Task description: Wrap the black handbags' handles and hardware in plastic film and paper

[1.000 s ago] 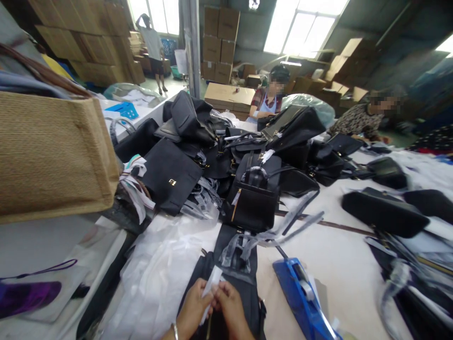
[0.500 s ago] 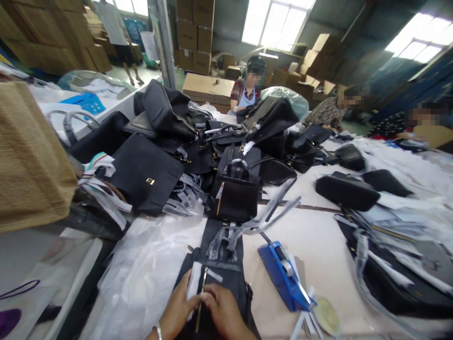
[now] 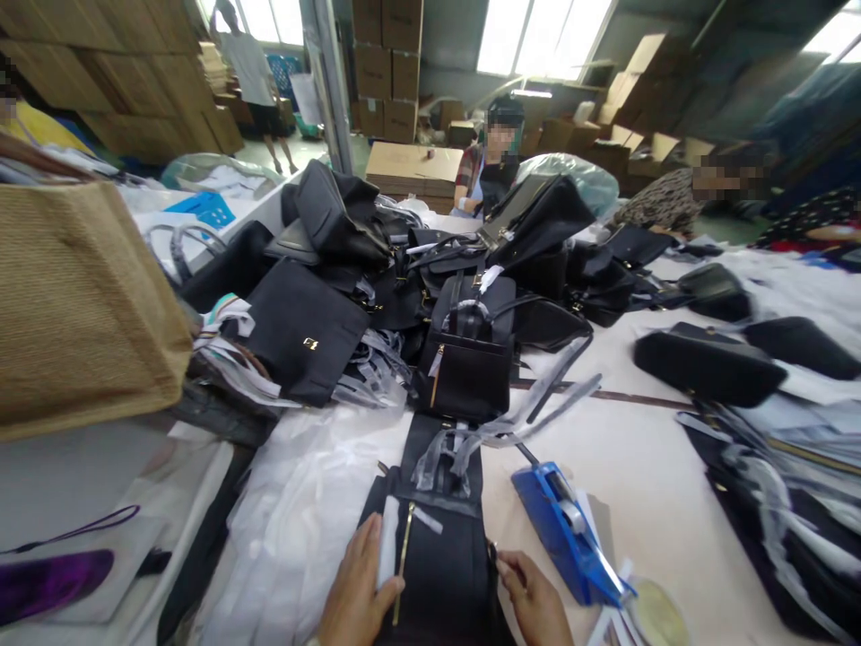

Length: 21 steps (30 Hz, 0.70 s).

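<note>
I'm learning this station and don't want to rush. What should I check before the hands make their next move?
1. Left hand steadying the black bag: ok, it rests on the bag's left side.
2. Right hand gripping something: cannot tell; its fingertips are at the bag's right edge.
3. Gold zipper clear of fingers: not ok, the left thumb reaches its line.
4. White strip off the zipper: ok, its visible part lies to the left.
5. Blue tape dispenser off the bag: ok, it sits on the table, to the right.
</note>
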Tool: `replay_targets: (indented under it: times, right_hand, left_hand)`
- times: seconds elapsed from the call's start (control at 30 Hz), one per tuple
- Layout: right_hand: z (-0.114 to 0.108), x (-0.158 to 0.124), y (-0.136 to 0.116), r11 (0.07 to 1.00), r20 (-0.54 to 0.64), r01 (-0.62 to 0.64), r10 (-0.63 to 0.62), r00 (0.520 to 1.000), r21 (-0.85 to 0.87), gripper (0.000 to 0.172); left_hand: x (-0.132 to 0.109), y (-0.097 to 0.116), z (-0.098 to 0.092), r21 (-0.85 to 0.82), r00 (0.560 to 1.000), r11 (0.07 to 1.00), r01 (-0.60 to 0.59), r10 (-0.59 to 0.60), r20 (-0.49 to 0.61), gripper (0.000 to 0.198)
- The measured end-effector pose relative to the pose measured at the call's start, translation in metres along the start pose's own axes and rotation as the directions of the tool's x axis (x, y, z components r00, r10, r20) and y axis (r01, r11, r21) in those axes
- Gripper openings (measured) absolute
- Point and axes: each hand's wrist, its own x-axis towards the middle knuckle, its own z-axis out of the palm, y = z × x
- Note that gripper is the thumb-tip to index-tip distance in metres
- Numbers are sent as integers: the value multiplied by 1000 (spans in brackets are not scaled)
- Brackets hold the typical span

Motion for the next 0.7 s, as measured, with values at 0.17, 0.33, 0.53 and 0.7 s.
replay_targets:
  times: [0.17, 0.33, 0.53, 0.7]
  right_hand:
    - [8, 1, 13, 995, 8, -64, 63, 998, 72, 34]
    - [16, 0, 21, 956, 41, -186, 182, 983, 228, 39]
    - [15, -1, 25, 883, 115, -288, 264, 958, 371, 49]
    - [18, -4, 30, 857, 205, -344, 284, 937, 384, 59]
  left_hand:
    - [17, -13, -34, -34, 984, 985, 169, -171, -48, 49]
    - [69, -28, -45, 260, 971, 954, 150, -93, -221, 42]
    - [105, -39, -33, 319, 962, 929, 187, -108, -250, 16]
    - [104, -50, -48, 226, 967, 960, 165, -113, -227, 17]
